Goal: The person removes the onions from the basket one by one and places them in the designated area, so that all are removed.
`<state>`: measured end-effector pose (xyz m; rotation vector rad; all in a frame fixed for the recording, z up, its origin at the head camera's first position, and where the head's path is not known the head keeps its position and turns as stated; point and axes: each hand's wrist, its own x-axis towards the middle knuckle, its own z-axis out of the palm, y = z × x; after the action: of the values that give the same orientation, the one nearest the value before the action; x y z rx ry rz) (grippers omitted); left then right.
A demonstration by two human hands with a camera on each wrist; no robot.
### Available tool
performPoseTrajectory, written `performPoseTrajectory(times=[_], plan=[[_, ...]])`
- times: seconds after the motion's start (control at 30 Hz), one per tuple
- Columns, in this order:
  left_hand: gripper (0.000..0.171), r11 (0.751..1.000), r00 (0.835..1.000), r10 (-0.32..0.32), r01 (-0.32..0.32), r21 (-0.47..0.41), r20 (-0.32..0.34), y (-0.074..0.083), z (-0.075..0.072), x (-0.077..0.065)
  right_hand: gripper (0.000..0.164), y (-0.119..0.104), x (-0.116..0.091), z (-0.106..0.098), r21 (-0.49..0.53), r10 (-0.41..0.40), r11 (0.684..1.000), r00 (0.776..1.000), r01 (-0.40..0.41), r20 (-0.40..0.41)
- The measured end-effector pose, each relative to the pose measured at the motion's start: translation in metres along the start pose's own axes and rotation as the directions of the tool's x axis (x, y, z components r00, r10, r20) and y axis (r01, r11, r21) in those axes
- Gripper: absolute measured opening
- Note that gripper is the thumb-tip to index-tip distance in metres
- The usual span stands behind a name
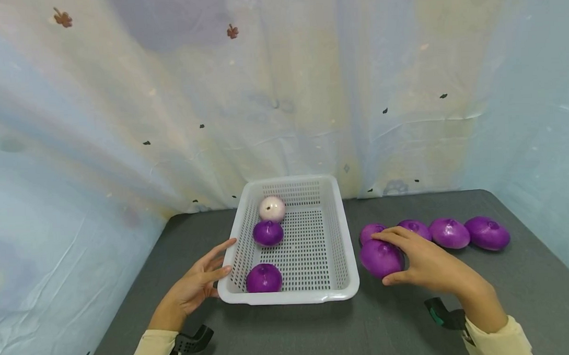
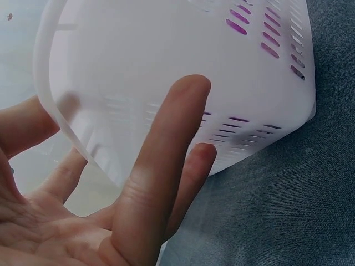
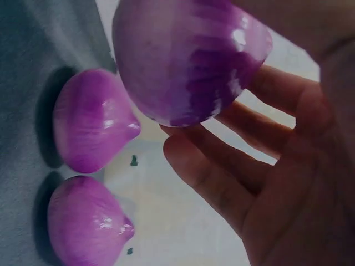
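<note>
A purple onion [image 1: 382,258] is in the grip of my right hand [image 1: 428,258], fingers over its far side and thumb at its near side. In the right wrist view the held onion [image 3: 188,61] appears above the table, fingers curved against it. My left hand [image 1: 194,285] is at the left side of the white plastic basket [image 1: 351,279], its rather straight fingers touching the rim and outer wall. Inside the basket, a whitish onion [image 1: 272,209] and a purple onion [image 1: 268,233] sit together near the back left; another purple onion [image 1: 264,278] lies at the front left.
Right of the basket, a row of purple onions stands on the dark grey table [image 1: 388,325]: one [image 1: 372,231] partly behind the held onion, one [image 1: 415,228] partly behind my right hand, then two more [image 1: 449,233] farther right. A patterned curtain [image 1: 291,93] hangs behind the table.
</note>
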<state>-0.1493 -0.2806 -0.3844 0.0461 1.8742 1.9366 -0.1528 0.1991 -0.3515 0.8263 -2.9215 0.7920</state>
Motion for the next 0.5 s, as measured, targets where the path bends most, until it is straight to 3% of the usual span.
performPoseTrajectory(times=[0.5], plan=[[0.067,1.0,1.0,0.011,-0.011,0.004,0.017,0.001,0.001,-0.001,0.079,0.027,0.004,0.017,-0.001,-0.063,0.998,0.998,0.063,0.032]])
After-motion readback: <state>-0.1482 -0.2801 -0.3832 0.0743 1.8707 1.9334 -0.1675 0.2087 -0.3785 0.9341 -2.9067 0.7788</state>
